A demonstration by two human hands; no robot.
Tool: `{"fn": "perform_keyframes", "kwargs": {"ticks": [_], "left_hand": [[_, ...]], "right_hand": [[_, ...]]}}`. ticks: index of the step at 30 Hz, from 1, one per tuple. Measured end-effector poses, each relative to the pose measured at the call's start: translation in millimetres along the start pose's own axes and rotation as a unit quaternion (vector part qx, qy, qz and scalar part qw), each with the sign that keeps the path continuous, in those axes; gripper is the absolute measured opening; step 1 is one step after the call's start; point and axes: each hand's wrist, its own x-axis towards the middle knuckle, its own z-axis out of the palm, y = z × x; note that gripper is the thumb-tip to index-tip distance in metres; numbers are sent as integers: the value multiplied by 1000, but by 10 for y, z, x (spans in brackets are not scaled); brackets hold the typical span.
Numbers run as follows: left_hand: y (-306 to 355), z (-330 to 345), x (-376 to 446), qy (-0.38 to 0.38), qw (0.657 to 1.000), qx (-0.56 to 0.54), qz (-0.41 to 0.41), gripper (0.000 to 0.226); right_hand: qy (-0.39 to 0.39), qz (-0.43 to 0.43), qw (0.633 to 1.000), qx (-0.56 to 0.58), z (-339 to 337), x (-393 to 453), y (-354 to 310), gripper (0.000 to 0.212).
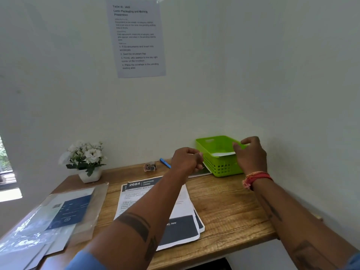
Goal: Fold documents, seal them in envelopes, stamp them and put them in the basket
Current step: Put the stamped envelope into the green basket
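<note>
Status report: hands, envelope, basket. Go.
Left hand curled, holding nothing visible. Right hand at the basket, grip unclear. Envelope inside. Nothing in the way.

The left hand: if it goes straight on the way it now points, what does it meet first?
Probably the near-left wall of the green basket. The left hand points forward and right, its curled fingers close to that wall, though depth is unclear from one view.

A small home office or mailing corner: a wooden tabletop (224,201) set against plain walls, a printed instruction sheet (137,38) taped above, printed documents (155,207), a pen (165,163), a potted flower (85,160).
</note>
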Motion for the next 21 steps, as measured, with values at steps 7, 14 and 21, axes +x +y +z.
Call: {"fn": "perform_keyframes", "kwargs": {"ticks": [7, 14, 21], "left_hand": [[-217, -728, -7, 66, 985, 161, 24, 3], [-597, -1553, 30, 109, 935, 338, 16, 6], [-743, -1598, 144, 116, 951, 285, 5, 10]], "right_hand": [[-262, -246, 932, -48, 800, -437, -485, 16], [-446, -352, 790, -230, 1725, -727, -503, 40], [-424, -393, 788, -212, 1978, -662, -363, 29]]}}
